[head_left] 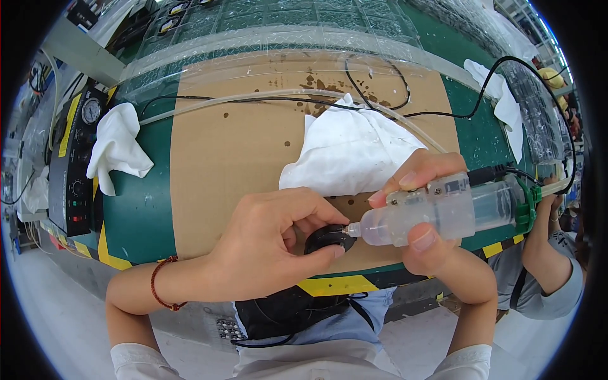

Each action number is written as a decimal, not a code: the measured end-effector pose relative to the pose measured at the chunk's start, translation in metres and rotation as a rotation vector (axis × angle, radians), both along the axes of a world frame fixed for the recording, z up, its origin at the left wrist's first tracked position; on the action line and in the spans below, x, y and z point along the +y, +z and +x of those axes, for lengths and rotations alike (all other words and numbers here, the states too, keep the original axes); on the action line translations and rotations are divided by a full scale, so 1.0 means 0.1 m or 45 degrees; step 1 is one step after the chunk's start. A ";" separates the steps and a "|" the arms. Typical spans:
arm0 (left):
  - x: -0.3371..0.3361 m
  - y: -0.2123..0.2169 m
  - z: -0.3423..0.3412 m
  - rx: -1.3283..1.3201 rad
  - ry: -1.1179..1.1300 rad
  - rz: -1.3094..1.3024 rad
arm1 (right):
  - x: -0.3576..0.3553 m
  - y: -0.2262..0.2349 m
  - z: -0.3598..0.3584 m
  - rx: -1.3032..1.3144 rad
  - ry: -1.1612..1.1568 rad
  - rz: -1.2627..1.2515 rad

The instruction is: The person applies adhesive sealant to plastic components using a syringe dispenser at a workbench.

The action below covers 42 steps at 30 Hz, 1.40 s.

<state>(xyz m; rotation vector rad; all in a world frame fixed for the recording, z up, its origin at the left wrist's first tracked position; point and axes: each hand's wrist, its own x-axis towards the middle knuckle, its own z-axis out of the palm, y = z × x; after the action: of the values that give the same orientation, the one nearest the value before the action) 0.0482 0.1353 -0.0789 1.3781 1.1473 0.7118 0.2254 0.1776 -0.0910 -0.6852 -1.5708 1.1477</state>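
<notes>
Pinching a small black round part [328, 238] between thumb and fingertips, the left hand [266, 244] holds it just above the near edge of the desk [136, 215], over a brown cardboard sheet [234, 152]. Its grip is narrow and closed on the part. The right hand [430, 209] wraps a clear plastic syringe [443, 209] lying nearly level, thumb below and fingers above, a firm grip around the barrel. The syringe's tip touches the black part. A green cap [524, 206] closes the syringe's far end, where a black cable [500, 170] and a clear tube [556, 186] lead away. Just behind the hands lies a crumpled white cloth [348, 152] on the cardboard. Another white cloth [117, 147] rests at the left beside a black control box [79, 164]. Clear plastic trays [272, 25] line the far side. Another person's arm [544, 247] shows at the right.
</notes>
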 end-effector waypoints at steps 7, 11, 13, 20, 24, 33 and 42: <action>0.00 -0.01 0.00 -0.017 0.006 0.012 | 0.01 0.00 0.00 -0.015 0.022 0.027; 0.00 -0.01 0.00 -0.020 0.006 -0.017 | -0.01 0.02 -0.02 -0.007 -0.048 -0.034; 0.00 0.00 0.00 -0.039 0.015 -0.052 | -0.02 0.02 -0.03 0.010 -0.077 -0.072; -0.01 -0.02 -0.01 -0.040 -0.002 -0.059 | -0.03 0.03 -0.02 0.016 -0.108 -0.062; 0.00 -0.01 -0.01 -0.039 -0.008 -0.078 | -0.02 0.02 0.00 0.006 -0.094 -0.037; 0.01 0.01 -0.02 -0.026 -0.017 -0.090 | -0.02 0.02 -0.02 0.015 -0.099 -0.054; 0.00 -0.01 -0.01 -0.029 0.014 -0.085 | -0.02 0.01 -0.02 0.022 -0.087 -0.030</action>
<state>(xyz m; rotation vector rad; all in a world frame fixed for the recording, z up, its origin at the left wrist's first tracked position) 0.0476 0.1354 -0.0795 1.3053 1.1520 0.6893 0.2234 0.1754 -0.0902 -0.7373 -1.5106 1.1205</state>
